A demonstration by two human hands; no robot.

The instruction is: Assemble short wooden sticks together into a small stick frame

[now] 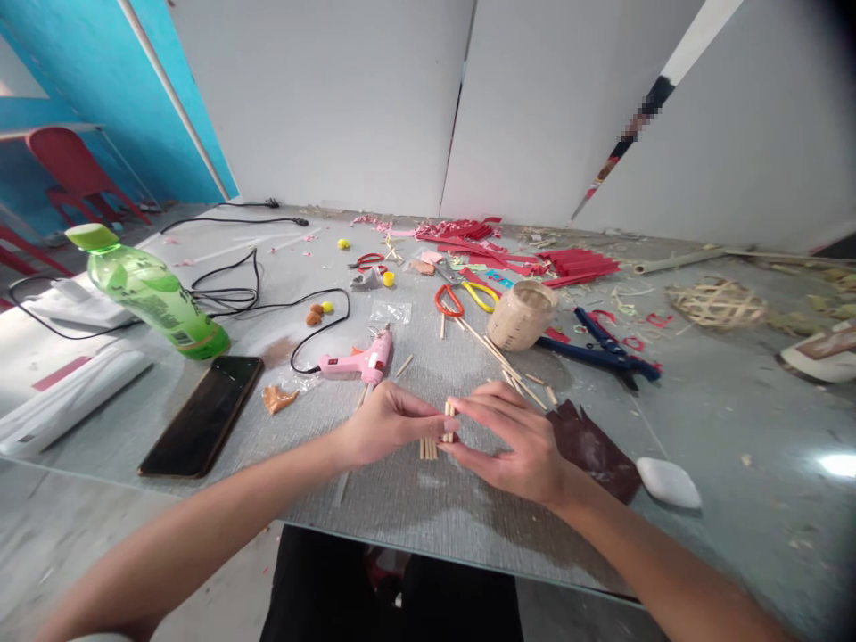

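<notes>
Two hands pinch a few short sticks (448, 421) low over the bench (428, 508). The left hand (388, 426) and right hand (518, 441) close their fingers on them. Only this small bunch looks joined; more sticks (498, 357) and the glue gun (358, 362) lie near.

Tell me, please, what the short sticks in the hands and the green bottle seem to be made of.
The short sticks, pinched between left hand and right hand, look like pale bare wood or bamboo: matte, tan, straight-cut. The green bottle looks like clear glossy plastic: light passes through it, and it has a printed label and a lime cap.
</notes>
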